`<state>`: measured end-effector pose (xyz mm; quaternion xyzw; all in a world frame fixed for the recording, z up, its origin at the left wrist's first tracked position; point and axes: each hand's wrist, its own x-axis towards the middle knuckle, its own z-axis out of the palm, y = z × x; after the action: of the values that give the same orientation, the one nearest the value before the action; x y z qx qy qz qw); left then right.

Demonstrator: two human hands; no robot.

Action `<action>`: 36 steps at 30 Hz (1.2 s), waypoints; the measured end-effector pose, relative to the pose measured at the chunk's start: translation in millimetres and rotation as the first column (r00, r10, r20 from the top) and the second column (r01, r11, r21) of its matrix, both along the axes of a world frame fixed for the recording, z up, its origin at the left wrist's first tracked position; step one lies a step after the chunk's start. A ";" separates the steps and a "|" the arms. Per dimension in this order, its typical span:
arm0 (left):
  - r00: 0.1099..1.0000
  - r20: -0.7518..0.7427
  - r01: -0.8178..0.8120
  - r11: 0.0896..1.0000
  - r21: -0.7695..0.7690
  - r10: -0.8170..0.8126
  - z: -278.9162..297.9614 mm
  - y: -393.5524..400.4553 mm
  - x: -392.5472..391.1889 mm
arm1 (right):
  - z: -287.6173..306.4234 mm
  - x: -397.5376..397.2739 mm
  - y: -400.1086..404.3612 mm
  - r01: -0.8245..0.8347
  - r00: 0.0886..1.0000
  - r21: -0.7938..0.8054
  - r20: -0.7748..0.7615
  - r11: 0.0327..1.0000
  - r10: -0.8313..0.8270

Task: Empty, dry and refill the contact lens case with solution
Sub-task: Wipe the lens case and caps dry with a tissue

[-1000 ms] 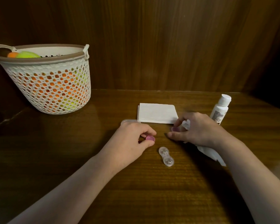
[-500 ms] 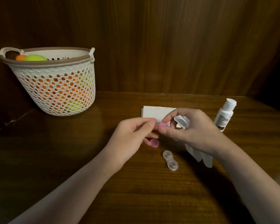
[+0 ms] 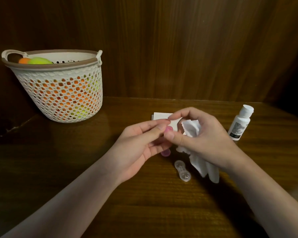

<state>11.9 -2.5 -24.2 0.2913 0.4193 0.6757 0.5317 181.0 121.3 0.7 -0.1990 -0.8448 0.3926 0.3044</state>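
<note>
Both hands met just above the table [image 3: 110,194], and between their fingertips sat a small pink cap [image 3: 169,129]. The right hand [image 3: 201,140] pinched it between thumb and forefinger while its other fingers curled round a crumpled tissue [image 3: 192,127], whose loose end hung down past the wrist toward the wood. The left hand [image 3: 141,145] pressed its thumb and forefinger against the cap's other side, so the cap seemed shared between the two; which hand bore more of it I could not tell.

To my eye this was the drying step, with the cap about to be wiped. Doing it well would mean letting one hand hold the cap by its rim and pushing a corner of tissue right into the hollow with a twist, rather than just dabbing the outside. A thing so small and slick could easily pop out of a pinch, so keeping it low over the table looked wise.

Below the hands a second pink cap [image 3: 165,153] lay on the wood, and just nearer me the clear lens case [image 3: 182,171] lay open, both wells uncapped. A folded napkin [image 3: 159,116] lay behind the hands, the white solution bottle [image 3: 239,123] stood to the right with its lid on, and a white basket [image 3: 62,93] stood well off to the left.
</note>
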 end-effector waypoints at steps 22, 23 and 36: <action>0.952 -0.210 0.207 0.974 -0.093 -0.222 2.6 -7.4 -2.4 | -6.5 4.9 29.7 -0.223 0.887 -0.626 -0.448 0.747 -0.111; 0.955 -0.203 0.204 0.976 -0.078 -0.216 2.8 -7.7 -2.5 | -5.5 5.1 29.4 -0.209 0.892 -0.626 -0.437 0.751 -0.116; 0.920 -0.286 0.255 0.964 -0.081 -0.267 4.5 -10.5 -3.0 | 6.8 27.0 32.2 -0.078 0.978 -0.247 0.168 0.966 0.122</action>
<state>9.0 -13.0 -19.8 0.4306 0.4654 0.5388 0.5547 208.0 153.5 7.5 -0.2263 -0.8244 0.4867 0.1798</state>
